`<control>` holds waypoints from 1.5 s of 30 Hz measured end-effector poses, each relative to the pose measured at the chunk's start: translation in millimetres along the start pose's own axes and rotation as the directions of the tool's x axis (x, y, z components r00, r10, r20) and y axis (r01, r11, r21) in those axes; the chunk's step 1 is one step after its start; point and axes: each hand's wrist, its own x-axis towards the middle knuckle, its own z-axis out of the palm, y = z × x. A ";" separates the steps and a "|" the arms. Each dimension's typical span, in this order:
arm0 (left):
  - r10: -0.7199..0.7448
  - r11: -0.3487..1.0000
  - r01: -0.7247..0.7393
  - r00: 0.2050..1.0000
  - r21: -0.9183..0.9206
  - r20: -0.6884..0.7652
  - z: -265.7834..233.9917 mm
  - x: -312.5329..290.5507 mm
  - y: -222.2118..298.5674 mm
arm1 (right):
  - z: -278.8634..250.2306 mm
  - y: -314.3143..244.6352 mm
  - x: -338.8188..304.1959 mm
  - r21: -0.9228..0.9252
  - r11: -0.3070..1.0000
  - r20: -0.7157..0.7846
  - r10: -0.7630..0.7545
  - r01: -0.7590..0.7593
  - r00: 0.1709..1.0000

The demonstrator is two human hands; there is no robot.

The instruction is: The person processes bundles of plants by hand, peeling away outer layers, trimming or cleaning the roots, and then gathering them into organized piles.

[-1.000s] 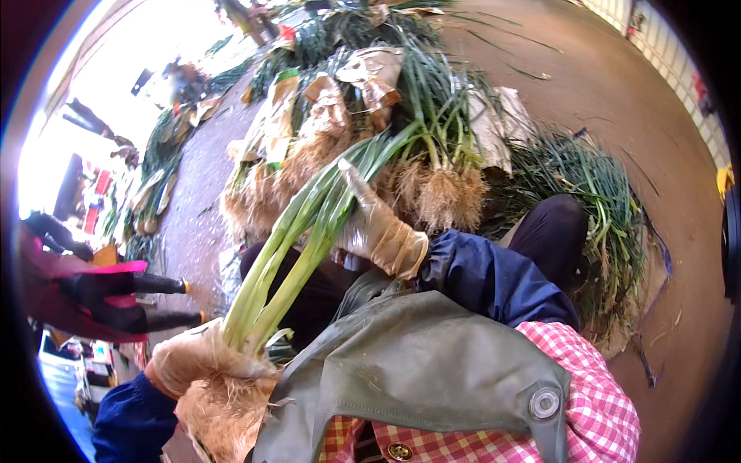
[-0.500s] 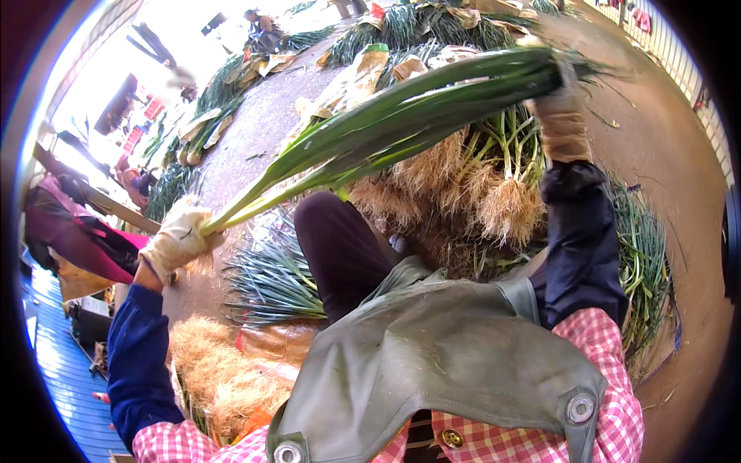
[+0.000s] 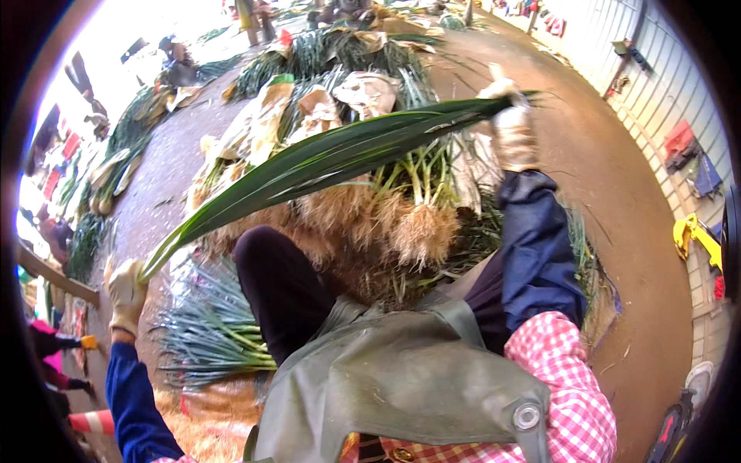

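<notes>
A bunch of long green onions (image 3: 324, 166) stretches across in front of me, root end to the left and leaf tips to the right. My left hand (image 3: 127, 295), in a pale glove, is closed around the pale stem end. The gloved right hand (image 3: 509, 116) grips the dark leaf tips, arm stretched forward. Below the held bunch lies a heap of green onions with shaggy tan roots (image 3: 424, 231) facing me. By my left knee rests another pile of green onions (image 3: 204, 324), leaves pointing left.
Brown paper sheets (image 3: 318, 112) partly cover the heap. Farther bundles (image 3: 127, 139) line the left side, with people beyond. Tan roots (image 3: 204, 424) lie at lower left. A white tiled wall (image 3: 656, 100) runs along the right, with a yellow tool (image 3: 698, 238) near it.
My view has swung to the right, so the heap now appears farther left. Both hands keep hold of the green onions, whose leaves look drawn closer together.
</notes>
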 end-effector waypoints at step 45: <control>-0.299 -0.945 -0.308 0.679 -0.109 0.670 -8.8 -163.8 217.0 | 375.0 275.4 -240.7 -0.595 0.300 0.677 0.688 -0.746 -0.263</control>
